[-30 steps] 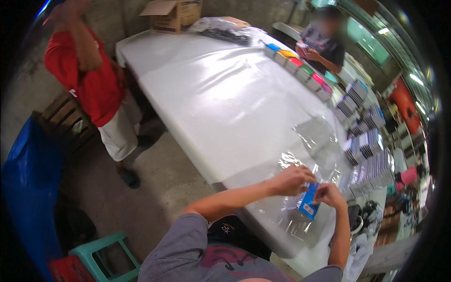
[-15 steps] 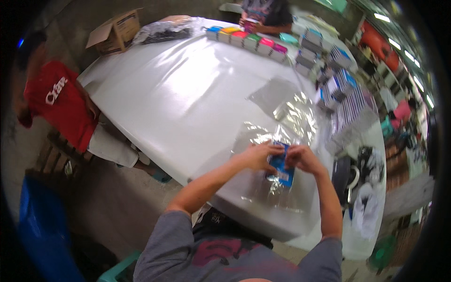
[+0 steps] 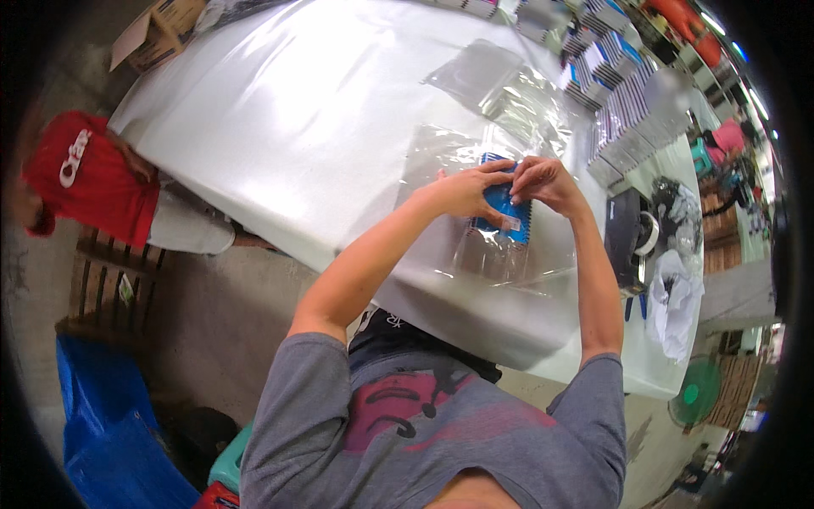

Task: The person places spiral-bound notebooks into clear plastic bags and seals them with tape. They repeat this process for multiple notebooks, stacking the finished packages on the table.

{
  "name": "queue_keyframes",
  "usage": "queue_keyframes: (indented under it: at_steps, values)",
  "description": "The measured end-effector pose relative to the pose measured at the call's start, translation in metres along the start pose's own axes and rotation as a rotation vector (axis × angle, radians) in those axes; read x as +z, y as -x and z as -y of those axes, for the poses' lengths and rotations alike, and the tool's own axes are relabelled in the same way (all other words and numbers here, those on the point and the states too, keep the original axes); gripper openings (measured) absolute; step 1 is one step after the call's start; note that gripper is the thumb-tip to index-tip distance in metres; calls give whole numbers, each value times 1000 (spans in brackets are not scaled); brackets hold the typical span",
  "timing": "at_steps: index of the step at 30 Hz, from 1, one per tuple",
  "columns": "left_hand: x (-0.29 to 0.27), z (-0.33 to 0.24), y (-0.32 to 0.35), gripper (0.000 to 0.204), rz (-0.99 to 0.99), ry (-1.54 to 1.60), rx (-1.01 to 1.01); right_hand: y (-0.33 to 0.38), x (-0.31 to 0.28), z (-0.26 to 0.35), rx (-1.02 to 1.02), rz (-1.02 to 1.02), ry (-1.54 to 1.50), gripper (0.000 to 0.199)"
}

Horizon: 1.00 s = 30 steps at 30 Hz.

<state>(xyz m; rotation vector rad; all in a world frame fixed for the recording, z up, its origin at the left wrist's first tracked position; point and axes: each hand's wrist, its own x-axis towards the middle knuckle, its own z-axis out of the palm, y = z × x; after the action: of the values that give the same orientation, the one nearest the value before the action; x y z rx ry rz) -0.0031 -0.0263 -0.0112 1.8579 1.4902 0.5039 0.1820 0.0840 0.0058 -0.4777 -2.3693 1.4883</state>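
A small blue spiral-bound notebook [image 3: 502,200] lies on the near right part of the white table, a clear plastic sheet or bag [image 3: 492,265] under and around it. My left hand [image 3: 465,192] rests over its left side, thumb and fingers spread apart on the cover. Close by, at its right edge, my right hand [image 3: 547,183] has its fingertips pinched together above the cover. What the pinch holds, if anything, is too small to make out. More clear plastic bags [image 3: 530,106] lie just beyond the notebook.
Stacks of spiral notebooks [image 3: 632,119] line the right side of the white table [image 3: 280,144]. A black case with a tape roll [image 3: 647,233] and a white plastic bag [image 3: 674,301] sit near the right edge. At left stands a person in red [image 3: 97,187]; a cardboard box [image 3: 161,32] is behind.
The view has tipped downward, so the table's far side and the person there have left it. Both hands stay at the notebook; my right fingers are drawn closer together.
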Motion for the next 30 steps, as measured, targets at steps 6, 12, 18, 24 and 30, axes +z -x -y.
queue_keyframes:
  at_steps: [6, 12, 18, 24, 30]
  values:
    - [1, 7, -11, 83, -35, -29, 99, -12, -5, 9, 28, 68, 468, 36]
    - [26, 17, -23, 108, -242, 20, 33, -4, 3, -24, -60, -77, 443, 91]
    - [12, 47, -29, 72, -249, 670, 399, -4, 31, 48, 0, -124, 534, 118]
    - [28, 38, -36, 28, -413, 422, 228, -3, 33, 41, -68, -160, 570, 120]
    - [-1, 20, -11, 46, -173, 236, 52, -4, 41, 57, -28, -181, 546, 114]
